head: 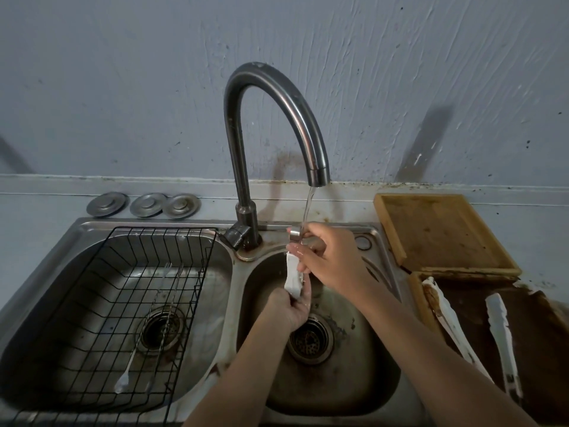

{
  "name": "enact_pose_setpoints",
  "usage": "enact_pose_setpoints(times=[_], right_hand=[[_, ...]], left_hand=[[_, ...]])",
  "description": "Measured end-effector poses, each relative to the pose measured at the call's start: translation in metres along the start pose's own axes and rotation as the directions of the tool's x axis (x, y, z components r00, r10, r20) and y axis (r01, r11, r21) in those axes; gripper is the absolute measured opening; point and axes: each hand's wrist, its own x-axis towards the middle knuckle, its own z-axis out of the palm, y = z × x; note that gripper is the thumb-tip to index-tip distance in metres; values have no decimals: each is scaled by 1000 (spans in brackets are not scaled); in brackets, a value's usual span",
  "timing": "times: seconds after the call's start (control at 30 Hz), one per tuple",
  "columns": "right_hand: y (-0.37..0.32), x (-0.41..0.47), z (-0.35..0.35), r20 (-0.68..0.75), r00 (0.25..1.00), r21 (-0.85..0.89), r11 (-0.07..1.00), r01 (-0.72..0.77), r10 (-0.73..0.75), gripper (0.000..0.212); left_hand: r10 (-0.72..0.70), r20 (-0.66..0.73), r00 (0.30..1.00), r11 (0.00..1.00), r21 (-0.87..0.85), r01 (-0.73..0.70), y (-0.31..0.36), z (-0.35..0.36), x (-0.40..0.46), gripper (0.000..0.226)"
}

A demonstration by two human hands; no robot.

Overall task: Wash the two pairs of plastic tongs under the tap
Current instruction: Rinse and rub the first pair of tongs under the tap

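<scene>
White plastic tongs held upright over the right sink basin, caught between both hands just below the stream of water falling from the curved tap. Lower end of the tongs pinched in the grip of the left hand, fingers curled round it, wrist low above the drain, forearm rising from the bottom edge of the view. Upper end pressed by the right hand, fingers bent round the top of the tongs, the water striking near the knuckles; a metal ring showing at the fingertips there, though whether part of the tongs or something separate cannot be told. Right forearm stretched in diagonally from the lower right, crossing above the basin rim. Second pair of tongs, white and smeared brown, lying spread open on a dark tray on the counter to the right, well apart from the hands, just in front of a wooden board. In the left basin, a black wire rack holding a long thin spoon. Three metal discs lined up on the counter behind that basin, by the grey wall.
</scene>
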Motion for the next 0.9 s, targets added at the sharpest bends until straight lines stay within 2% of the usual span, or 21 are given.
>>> enact_pose_setpoints(times=[0.1, 0.23, 0.43, 0.63, 0.77, 0.9], right_hand=[[-1, -2, 1, -39, 999, 18, 1000, 24, -23, 17], [-2, -3, 3, -107, 990, -52, 995, 84, -89, 26], [-3, -1, -4, -186, 981, -55, 997, 51, -61, 35], [-6, 4, -6, -170, 982, 74, 992, 98, -84, 35], [-6, 6, -6, -183, 969, 20, 984, 175, -169, 33], [-6, 11, -7, -178, 960, -34, 976, 215, -218, 29]], left_hand=[[-26, -4, 1000, 999, 35, 27, 3, 2, -3, 42], [-27, 14, 1000, 999, 39, 27, 1, 3, -6, 44], [-13, 0, 1000, 999, -32, 13, -3, 6, -12, 35], [-46, -15, 999, 998, -39, 45, -5, 8, -20, 34], [-60, -7, 998, 998, 1, 60, -5, 7, -22, 41], [-53, -24, 998, 999, 9, 53, -1, 5, -24, 38]])
